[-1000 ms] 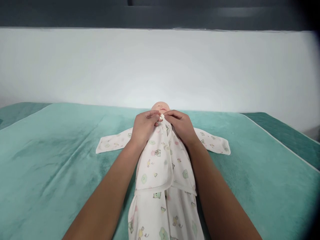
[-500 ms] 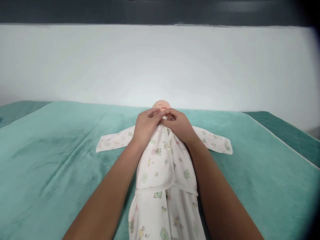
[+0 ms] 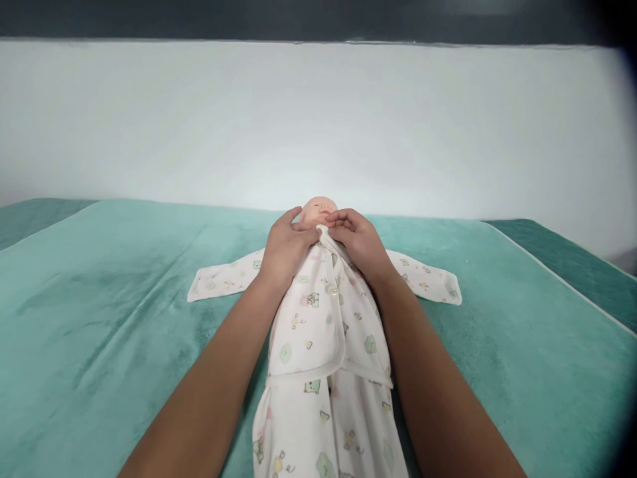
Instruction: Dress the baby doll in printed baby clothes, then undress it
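A baby doll (image 3: 318,208) lies on its back on a teal blanket (image 3: 114,318), dressed in a white printed garment (image 3: 323,332) whose sleeves spread out to both sides. My left hand (image 3: 284,249) and my right hand (image 3: 359,243) meet at the garment's neckline just under the doll's chin. Both hands pinch the fabric edges there, fingers curled together. Only the doll's head shows above my hands; its body is covered by the garment.
The teal blanket covers a wide flat surface, with a darker green strip (image 3: 572,265) along the right edge. A white wall (image 3: 318,119) rises behind it, topped by a dark band.
My hands stay at the neckline; the fingers have shifted slightly, pressing the two fabric edges closer together. The view has tilted a little.
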`<action>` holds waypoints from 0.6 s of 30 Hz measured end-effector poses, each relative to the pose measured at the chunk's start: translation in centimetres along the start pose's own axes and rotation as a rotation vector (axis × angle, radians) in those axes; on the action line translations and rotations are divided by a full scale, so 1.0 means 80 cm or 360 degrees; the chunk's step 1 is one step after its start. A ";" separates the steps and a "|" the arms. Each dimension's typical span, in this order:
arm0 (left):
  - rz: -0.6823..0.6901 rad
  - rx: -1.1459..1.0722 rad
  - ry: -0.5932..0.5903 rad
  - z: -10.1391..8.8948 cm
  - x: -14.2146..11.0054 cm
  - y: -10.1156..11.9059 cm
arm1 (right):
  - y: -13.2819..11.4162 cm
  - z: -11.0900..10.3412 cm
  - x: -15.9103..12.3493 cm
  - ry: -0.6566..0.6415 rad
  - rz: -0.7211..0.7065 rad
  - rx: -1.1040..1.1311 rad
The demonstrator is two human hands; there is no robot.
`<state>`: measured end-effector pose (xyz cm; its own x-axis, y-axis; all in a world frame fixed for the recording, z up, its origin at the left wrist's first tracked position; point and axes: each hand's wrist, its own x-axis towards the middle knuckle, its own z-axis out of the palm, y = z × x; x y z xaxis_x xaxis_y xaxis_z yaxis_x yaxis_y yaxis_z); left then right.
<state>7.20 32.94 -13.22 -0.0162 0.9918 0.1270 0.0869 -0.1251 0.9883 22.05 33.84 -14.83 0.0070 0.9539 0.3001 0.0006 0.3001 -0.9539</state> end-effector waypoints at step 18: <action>0.0219 0.0288 -0.0022 0.003 0.003 -0.004 | -0.001 0.005 -0.001 0.0211 0.0045 -0.0034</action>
<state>7.38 33.19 -13.49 0.0214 0.9661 0.2571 0.2644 -0.2535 0.9305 21.62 33.71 -14.81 0.1395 0.9523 0.2714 0.0200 0.2713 -0.9623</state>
